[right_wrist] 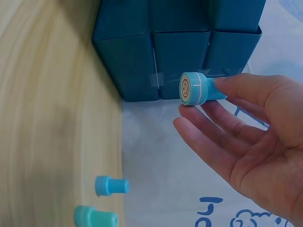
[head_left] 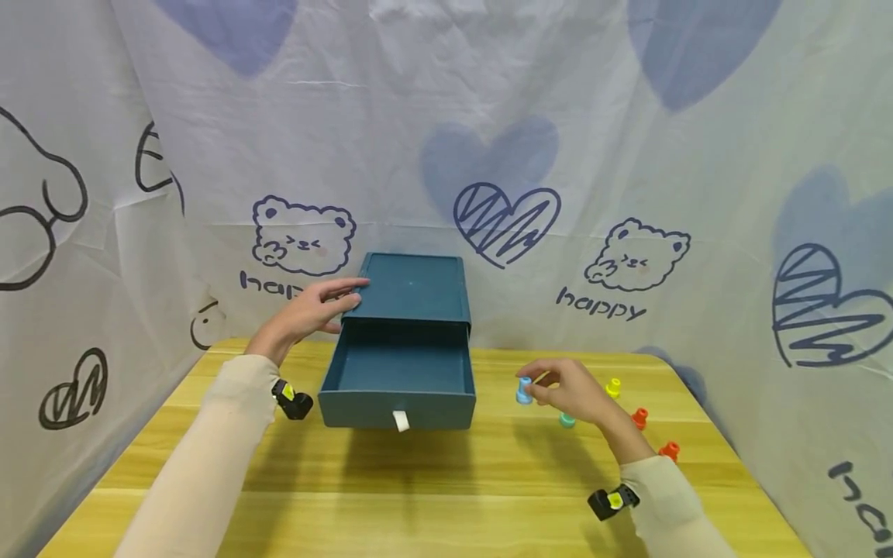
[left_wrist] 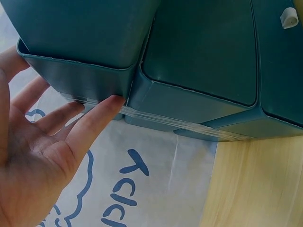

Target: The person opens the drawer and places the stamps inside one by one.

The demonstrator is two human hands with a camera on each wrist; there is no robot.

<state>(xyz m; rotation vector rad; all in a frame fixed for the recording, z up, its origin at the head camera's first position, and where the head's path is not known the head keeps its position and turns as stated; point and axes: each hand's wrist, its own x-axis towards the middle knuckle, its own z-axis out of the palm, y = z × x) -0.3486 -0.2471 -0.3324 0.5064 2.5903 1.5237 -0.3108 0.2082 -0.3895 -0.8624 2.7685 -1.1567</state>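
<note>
Holding is done by the right hand (head_left: 568, 387): a light blue stamp (head_left: 524, 390) is pinched between thumb and fingertips, kept upright above the table (head_left: 432, 519), between the drawer unit (head_left: 412, 287) and the table's right edge. Stamp is shaped with a slim handle above and a broader round base below; the base is ringed by a pale line. Its underside, seen from the right wrist, is filled by a tan disc on which a smiling face is drawn in dark lines.

Drawer unit, dark teal, is placed by the table's back edge, left of centre. Its top drawer (head_left: 363, 408) is pulled out toward the front edge; a white tab (head_left: 401, 420) is fixed to the drawer front. Stacked sections are crossed at the side by clear tape (left_wrist: 180, 124).

Left hand (head_left: 317, 310) is rested against the unit's left side, fingers relaxed, nothing gripped.

Similar pieces are scattered rightward: a yellow piece (head_left: 613, 387) near the back right corner, two red pieces (head_left: 639, 418) nearer the right edge, a green piece (head_left: 567, 420) below the right hand, and a second blue piece (right_wrist: 112, 185) beside the green.
</note>
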